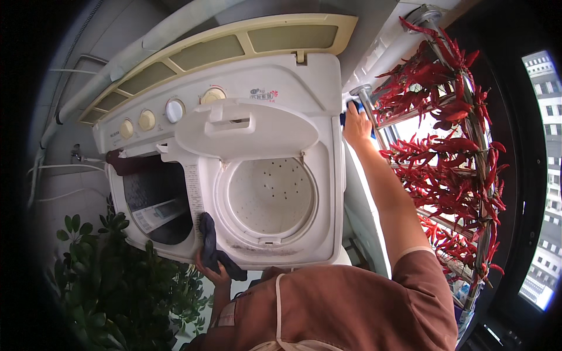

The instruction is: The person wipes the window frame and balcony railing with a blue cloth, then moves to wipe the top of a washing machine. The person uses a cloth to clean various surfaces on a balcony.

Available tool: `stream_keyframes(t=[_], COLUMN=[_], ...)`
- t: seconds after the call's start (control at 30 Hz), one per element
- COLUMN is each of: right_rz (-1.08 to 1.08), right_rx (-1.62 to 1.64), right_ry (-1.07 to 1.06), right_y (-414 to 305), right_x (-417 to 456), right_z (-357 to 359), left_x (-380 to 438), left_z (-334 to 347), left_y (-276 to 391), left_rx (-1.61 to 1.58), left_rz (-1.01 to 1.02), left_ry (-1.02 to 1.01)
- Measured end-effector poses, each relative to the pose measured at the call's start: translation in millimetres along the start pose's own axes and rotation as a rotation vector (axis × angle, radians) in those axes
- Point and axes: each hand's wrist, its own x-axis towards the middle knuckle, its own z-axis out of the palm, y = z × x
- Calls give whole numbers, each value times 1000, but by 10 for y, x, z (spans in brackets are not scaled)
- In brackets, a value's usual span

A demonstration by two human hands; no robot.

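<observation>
A white twin-tub washing machine (272, 256) stands before me. Its round spin lid (263, 131) is raised, baring the perforated drum (272, 197). My left hand (215, 270) is at the machine's front edge, holding a dark cloth (210, 237) that drapes over the rim between the two openings. My right hand (358, 125) reaches past the machine's right side, its fingers on a dark blue item (353, 106) that is mostly hidden under them. The left opening shows a dark panel with a printed label (160, 215). Maroon cloth (131, 164) hangs over its back edge.
Strings of dried red chillies (443, 166) hang on a metal rack (483, 210) close to my right arm. A leafy plant (114, 281) fills the lower left. A pipe (131, 55) runs behind the machine's control panel with its knobs (174, 111).
</observation>
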Motion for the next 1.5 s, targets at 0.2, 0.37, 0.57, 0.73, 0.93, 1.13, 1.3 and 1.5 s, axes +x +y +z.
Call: stream_keyframes(t=[0.2,0.37,0.57,0.73,0.93,1.13,1.3,1.5], right_rz=[1,-83,193,343,410,519,596,531], right_rx=[257,440,747,657,578,753,758,309], right_ry=[-186,411,474,329,45,3,-51,-138], right_y=[27,-41,35,170,496,442,478,76], right_x=[-526,-403,196,496,850,879,903,668], right_z=[135,-354,-546,-329,-272,-373,-310,-506], left_x=[-64,-19,-55,-44,-41,-43,-29,2], left_z=[18,20,13,3,30,11,45,48], left_y=[-124,-22,-87,-62,-57,-81,-82,-37], left_rx=[20,1,21,-23,-88,-19,-89,-45], left_rz=[64,11,-44,-53,-86,-73,-63,-34], left_ry=[38,20,3,-8,23,-4,47,49])
